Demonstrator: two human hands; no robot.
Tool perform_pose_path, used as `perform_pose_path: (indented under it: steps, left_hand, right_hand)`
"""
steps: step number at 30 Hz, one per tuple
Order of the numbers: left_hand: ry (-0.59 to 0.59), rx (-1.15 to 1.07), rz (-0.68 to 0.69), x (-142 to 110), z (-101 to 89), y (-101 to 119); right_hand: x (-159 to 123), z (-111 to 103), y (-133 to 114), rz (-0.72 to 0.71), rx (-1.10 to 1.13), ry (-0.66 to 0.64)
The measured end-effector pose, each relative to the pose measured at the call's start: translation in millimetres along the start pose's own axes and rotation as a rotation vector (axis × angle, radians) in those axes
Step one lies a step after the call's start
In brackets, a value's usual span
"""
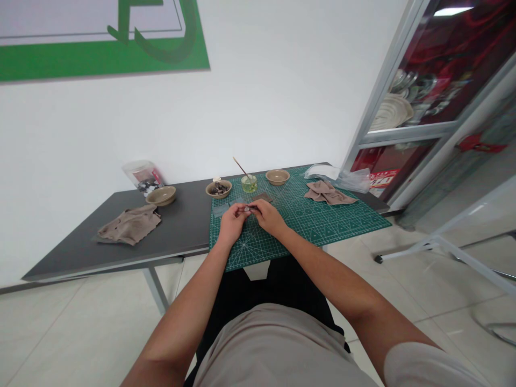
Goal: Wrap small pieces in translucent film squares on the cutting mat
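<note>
My left hand (pixel 233 221) and my right hand (pixel 266 215) meet over the green cutting mat (pixel 306 226). Their fingertips pinch a small greyish stone-like piece (pixel 247 208) between them; its exact kind is too small to make out. Just beyond my right hand lies a flat brown square (pixel 263 198), perhaps sandpaper. Grey-blue flat sheets (pixel 221 210) are partly covered by my left hand. Behind the hands are a tan bowl (pixel 208 192) of dark fragments (pixel 220 188) and a clear cup (pixel 249 186) of yellow-green liquid, with a thin brush-like stick (pixel 242 167) leaning in it.
Another tan bowl (pixel 278 177) stands at the mat's back. To the right lie a crumpled brown cloth (pixel 328 193) and a clear plastic bag (pixel 350 179). On the left, the dark table (pixel 177 231) holds a second cloth (pixel 131 224), a bowl (pixel 161 196) and a clear jar (pixel 141 174).
</note>
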State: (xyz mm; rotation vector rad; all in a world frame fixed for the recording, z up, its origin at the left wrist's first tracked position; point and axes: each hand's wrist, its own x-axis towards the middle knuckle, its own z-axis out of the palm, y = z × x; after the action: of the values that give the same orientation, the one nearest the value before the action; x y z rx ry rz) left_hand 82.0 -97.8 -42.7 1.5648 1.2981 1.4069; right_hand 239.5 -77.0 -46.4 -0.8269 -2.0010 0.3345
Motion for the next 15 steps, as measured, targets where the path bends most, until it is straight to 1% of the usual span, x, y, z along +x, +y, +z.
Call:
perform_pose_path:
  steps: [6,15]
  left_hand:
    - [-0.032,0.066,-0.004,-0.9,-1.2,0.8]
    - [-0.027,0.104,0.033,-2.9,-1.1,4.3]
  right_hand:
    - [1.7,-2.1,2.3,0.008,0.058,-0.029]
    - [1.1,-0.9,4.4,0.029,0.049,-0.009]
